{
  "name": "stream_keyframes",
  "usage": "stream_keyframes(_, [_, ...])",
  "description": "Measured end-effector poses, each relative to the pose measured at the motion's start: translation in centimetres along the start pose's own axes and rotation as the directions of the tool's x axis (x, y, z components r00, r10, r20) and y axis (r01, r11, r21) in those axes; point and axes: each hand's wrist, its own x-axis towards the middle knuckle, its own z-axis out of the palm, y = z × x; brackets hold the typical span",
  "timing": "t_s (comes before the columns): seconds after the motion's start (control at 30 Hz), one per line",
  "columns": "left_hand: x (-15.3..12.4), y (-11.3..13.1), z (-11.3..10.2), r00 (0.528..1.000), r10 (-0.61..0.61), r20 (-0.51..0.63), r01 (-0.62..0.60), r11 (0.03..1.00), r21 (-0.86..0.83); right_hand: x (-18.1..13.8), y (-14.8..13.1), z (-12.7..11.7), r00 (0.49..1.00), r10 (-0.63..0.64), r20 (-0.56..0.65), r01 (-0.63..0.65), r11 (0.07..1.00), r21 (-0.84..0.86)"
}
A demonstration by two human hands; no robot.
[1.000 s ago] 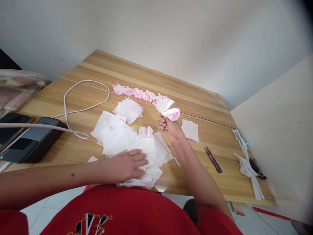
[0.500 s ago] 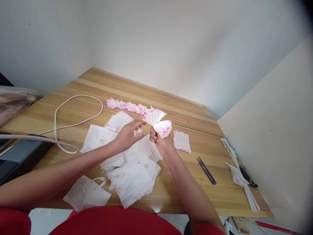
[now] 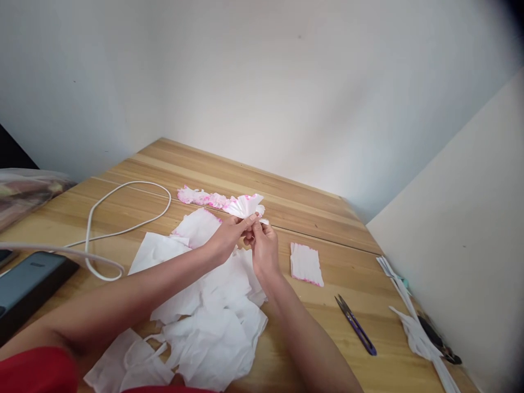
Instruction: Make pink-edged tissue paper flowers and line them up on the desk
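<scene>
A white pleated paper fan with pink edges (image 3: 244, 205) rises above my fingers, pinched at its gathered middle. My left hand (image 3: 230, 236) is closed on it, thumb and fingertips meeting those of the other hand. My right hand (image 3: 264, 245) is also closed there, its thumb pressed against the paper; its other fingers are partly hidden. Below both hands spreads a heap of loose white paper sheets (image 3: 223, 338). Just beyond them lies a row of ruffled pink-and-white paper flowers (image 3: 200, 196), overlapped by the fan in view. A flat pink-edged paper stack (image 3: 306, 265) lies right of my right hand.
Purple-handled thread snips (image 3: 356, 326) lie on the wooden table (image 3: 323, 229) to the right. White paper strips (image 3: 421, 333) run along the right edge. On the left are a looped white cable (image 3: 88, 229) and a dark box-like device (image 3: 39, 284).
My left hand has moved from reaching beside the fan to gripping it with my right hand. The opened bow shape has turned and is partly covered by my fingers. The view has tilted upward.
</scene>
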Motion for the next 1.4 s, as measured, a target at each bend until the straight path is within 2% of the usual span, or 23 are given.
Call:
stream_keyframes(0.17, [0.6,-0.3,-0.6,1.000,-0.011,-0.005,0.011,0.991,-0.131,0.0,0.7,-0.4,0.973,-0.231,0.018,0.230,0.954,-0.193])
stream_keyframes(0.33, [0.7,0.2,-1.5,0.992,0.027,0.124,-0.015,0.995,-0.097,0.2,1.0,-1.5,0.899,-0.435,0.051,0.409,0.792,-0.454])
stream_keyframes(0.53, [1.4,-0.1,-2.8,0.970,0.019,0.242,0.042,0.969,-0.244,0.9,0.8,-2.4,0.876,-0.457,0.152,0.464,0.717,-0.520])
stream_keyframes(0.63, [1.7,-0.3,-3.3,0.968,0.014,0.250,0.070,0.944,-0.322,1.1,0.4,-2.8,0.833,-0.501,0.235,0.533,0.611,-0.585])
stream_keyframes(0.7, [1.7,-0.5,-3.4,0.975,-0.024,0.219,0.103,0.928,-0.359,1.2,-0.1,-2.9,0.752,-0.589,0.296,0.612,0.457,-0.645])
stream_keyframes(0.73, [1.7,-0.5,-3.5,0.979,-0.052,0.199,0.126,0.917,-0.378,1.2,-0.3,-3.0,0.684,-0.646,0.338,0.661,0.352,-0.663])
stream_keyframes(0.8, [1.8,-0.6,-3.6,0.980,-0.109,0.169,0.173,0.886,-0.429,1.3,-0.8,-3.1,0.513,-0.732,0.449,0.740,0.112,-0.663])
stream_keyframes(0.87, [1.7,-0.5,-3.6,0.974,-0.162,0.156,0.218,0.849,-0.482,1.4,-1.2,-3.1,0.369,-0.743,0.559,0.768,-0.095,-0.634])
stream_keyframes(0.9, [1.7,-0.5,-3.5,0.971,-0.185,0.151,0.236,0.831,-0.503,1.4,-1.4,-3.1,0.329,-0.732,0.596,0.765,-0.163,-0.623])
stream_keyframes(0.93, [1.7,-0.4,-3.4,0.969,-0.202,0.142,0.247,0.819,-0.518,1.4,-1.4,-3.1,0.311,-0.721,0.619,0.756,-0.208,-0.621])
stream_keyframes(1.03, [1.5,-0.2,-3.0,0.972,-0.213,0.100,0.234,0.822,-0.520,1.3,-1.4,-3.1,0.330,-0.699,0.635,0.704,-0.267,-0.659])
stream_keyframes(1.13, [1.2,0.1,-2.7,0.976,-0.206,0.072,0.215,0.846,-0.488,1.2,-1.5,-3.1,0.371,-0.677,0.636,0.653,-0.296,-0.697])
stream_keyframes(1.23, [1.0,0.2,-2.5,0.972,-0.223,0.068,0.229,0.855,-0.465,1.2,-1.7,-3.0,0.382,-0.656,0.650,0.651,-0.308,-0.694])
stream_keyframes(1.33, [0.9,0.2,-2.4,0.968,-0.233,0.090,0.248,0.854,-0.457,1.2,-1.7,-3.0,0.425,-0.624,0.656,0.675,-0.264,-0.689])
stream_keyframes(1.4, [0.8,0.2,-2.4,0.966,-0.234,0.113,0.260,0.853,-0.452,1.3,-1.6,-3.0,0.480,-0.615,0.626,0.693,-0.171,-0.700])
